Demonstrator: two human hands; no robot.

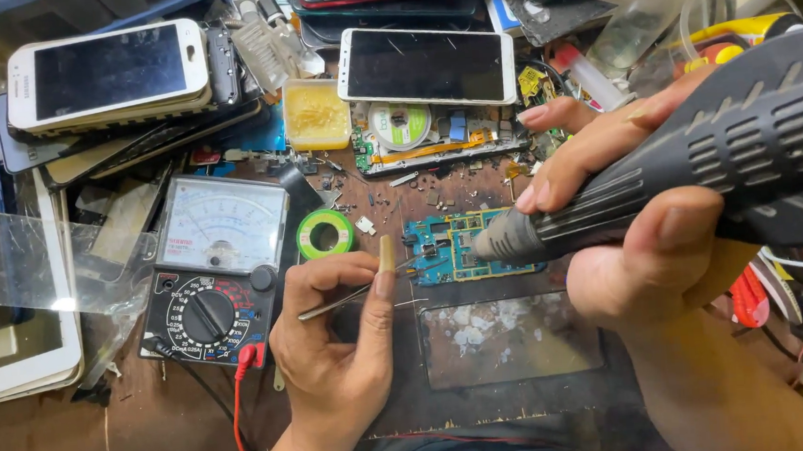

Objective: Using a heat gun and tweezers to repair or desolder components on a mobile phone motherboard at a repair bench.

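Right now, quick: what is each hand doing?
Left hand: closed, pinching metal tweezers beside the blue circuit board.
Right hand: closed around a dark hot-air tool aimed at that board.

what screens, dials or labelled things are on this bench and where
White phone: top left on a stack, dark screen.
White phone: top centre, flat, dark screen.
Analogue multimeter: left of left hand, black body, pale dial face, round knob.
Tape roll: below centre phone, round label.

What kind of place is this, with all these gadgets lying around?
Most likely a phone repair bench. The right hand aims a hot-air tool at a small blue circuit board, the left hand holds tweezers, and an analog multimeter sits beside stacked phones.
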